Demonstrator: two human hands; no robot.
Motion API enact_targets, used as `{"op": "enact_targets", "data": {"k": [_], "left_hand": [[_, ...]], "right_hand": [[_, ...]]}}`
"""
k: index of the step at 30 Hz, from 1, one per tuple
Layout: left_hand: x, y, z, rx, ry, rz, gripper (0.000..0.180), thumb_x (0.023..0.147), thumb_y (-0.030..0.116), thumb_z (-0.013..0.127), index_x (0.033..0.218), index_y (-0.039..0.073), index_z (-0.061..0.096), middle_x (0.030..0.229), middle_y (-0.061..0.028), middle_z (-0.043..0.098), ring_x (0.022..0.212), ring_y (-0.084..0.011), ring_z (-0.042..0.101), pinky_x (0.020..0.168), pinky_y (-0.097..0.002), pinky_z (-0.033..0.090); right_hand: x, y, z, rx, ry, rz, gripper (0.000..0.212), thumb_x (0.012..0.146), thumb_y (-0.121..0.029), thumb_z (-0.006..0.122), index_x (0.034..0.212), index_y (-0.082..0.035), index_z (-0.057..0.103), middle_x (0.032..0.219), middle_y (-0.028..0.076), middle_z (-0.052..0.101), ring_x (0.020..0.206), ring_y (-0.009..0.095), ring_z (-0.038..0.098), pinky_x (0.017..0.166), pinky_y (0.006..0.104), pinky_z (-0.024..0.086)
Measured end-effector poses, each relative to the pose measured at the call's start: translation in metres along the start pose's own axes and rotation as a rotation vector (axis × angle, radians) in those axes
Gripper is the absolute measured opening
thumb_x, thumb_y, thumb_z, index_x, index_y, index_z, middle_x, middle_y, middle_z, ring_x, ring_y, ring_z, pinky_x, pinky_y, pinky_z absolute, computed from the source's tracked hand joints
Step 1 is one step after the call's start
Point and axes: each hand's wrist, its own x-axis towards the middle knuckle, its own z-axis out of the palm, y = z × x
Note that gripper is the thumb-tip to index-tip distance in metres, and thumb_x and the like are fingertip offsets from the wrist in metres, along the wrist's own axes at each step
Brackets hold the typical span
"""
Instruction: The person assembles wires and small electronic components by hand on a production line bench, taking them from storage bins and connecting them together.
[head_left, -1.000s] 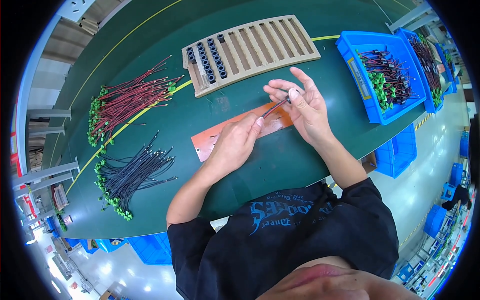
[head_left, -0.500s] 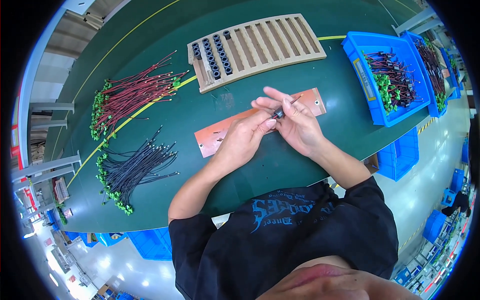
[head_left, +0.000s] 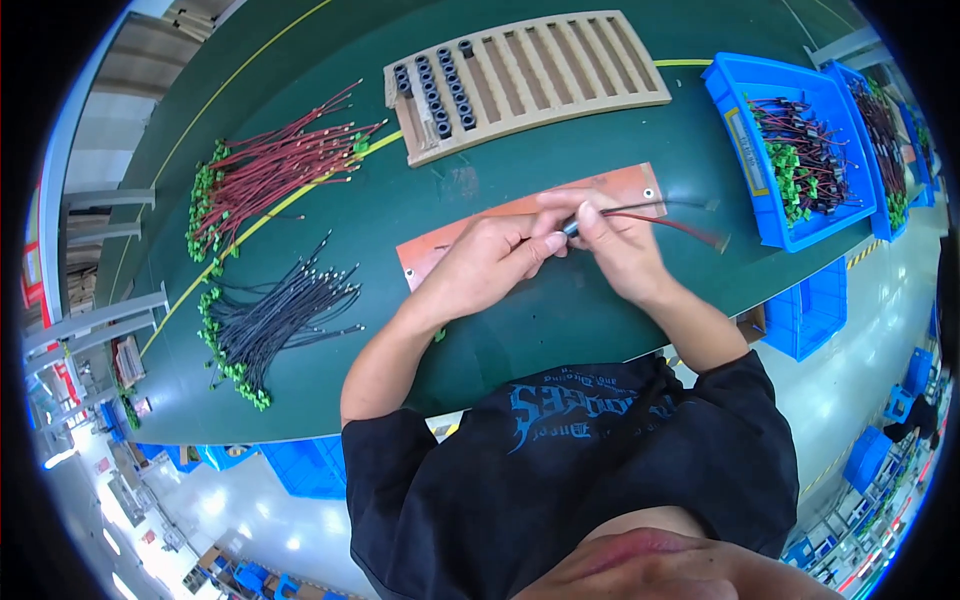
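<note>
Between my hands is a small black ring core [head_left: 571, 228], pinched by the fingertips of my left hand [head_left: 487, 262]. My right hand [head_left: 628, 250] is closed with its thumb against the wires beside the core. A red wire [head_left: 670, 222] and a black wire [head_left: 665, 203] run out from it to the right, their far ends blurred. A green connector [head_left: 440, 335] peeks out beside my left wrist. Beneath both hands lies an orange-pink strip board [head_left: 430, 252], partly covered by them.
Red wires [head_left: 285, 170] with green connectors lie at left, black wires [head_left: 285, 320] nearer me. A slotted tray [head_left: 545, 75] at the back holds several black cores [head_left: 443, 92]. Blue bins [head_left: 745, 185] with wire assemblies stand at right on the green table [head_left: 500, 370].
The red and black wires now stick out well to the right of my right hand, where only a short end showed before. The right fingers have closed in around them.
</note>
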Motion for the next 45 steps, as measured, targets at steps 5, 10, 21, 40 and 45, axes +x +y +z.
{"op": "enact_targets", "data": {"k": [5,10,21,40,45], "left_hand": [[-0.028,-0.002,-0.03,0.13,0.034,-0.004,0.025,0.101,0.022,0.062,0.092,-0.001,0.068,0.069,-0.0007,0.059,0.063,-0.0077,0.051,0.059,-0.0264,0.043],[-0.049,-0.032,-0.034,0.185,-0.017,0.048,0.024,0.099,0.021,0.063,0.097,-0.001,0.071,0.071,-0.0031,0.063,0.069,-0.0115,0.061,0.06,-0.031,0.046],[-0.111,-0.077,-0.069,-0.35,0.337,0.094,0.035,0.091,0.002,0.071,0.125,-0.003,0.063,0.112,-0.0099,0.066,0.089,-0.0159,0.067,0.081,-0.0283,0.054],[-0.114,-0.091,-0.08,-0.352,0.456,-0.025,0.022,0.104,0.012,0.055,0.117,-0.003,0.064,0.086,-0.0098,0.068,0.063,-0.009,0.058,0.056,-0.0211,0.046],[-0.112,-0.102,-0.081,-0.237,0.566,0.0,0.021,0.104,0.013,0.055,0.115,-0.002,0.064,0.082,-0.0046,0.065,0.062,-0.0053,0.053,0.055,-0.0197,0.042]], "right_hand": [[0.017,-0.013,-0.025,0.175,0.186,-0.155,0.04,0.111,-0.032,0.038,0.121,0.002,0.058,0.098,0.014,0.068,0.066,0.01,0.049,0.062,0.0245,0.044],[0.008,0.02,0.026,0.149,-0.245,0.098,0.03,0.11,-0.022,0.04,0.119,0.002,0.055,0.107,0.019,0.068,0.089,0.022,0.069,0.075,0.0314,0.056],[0.019,0.038,0.038,0.261,-0.019,0.067,0.028,0.11,-0.026,0.041,0.11,-0.001,0.055,0.107,0.021,0.067,0.088,0.024,0.068,0.08,0.036,0.057],[0.026,0.061,0.051,0.133,-0.092,0.084,0.023,0.105,-0.008,0.047,0.127,0.0,0.048,0.12,0.021,0.065,0.097,0.021,0.067,0.082,0.0319,0.054],[0.02,0.061,0.059,0.077,-0.091,0.086,0.022,0.104,-0.005,0.049,0.125,-0.001,0.049,0.12,0.019,0.065,0.1,0.019,0.065,0.086,0.0321,0.053]]}}
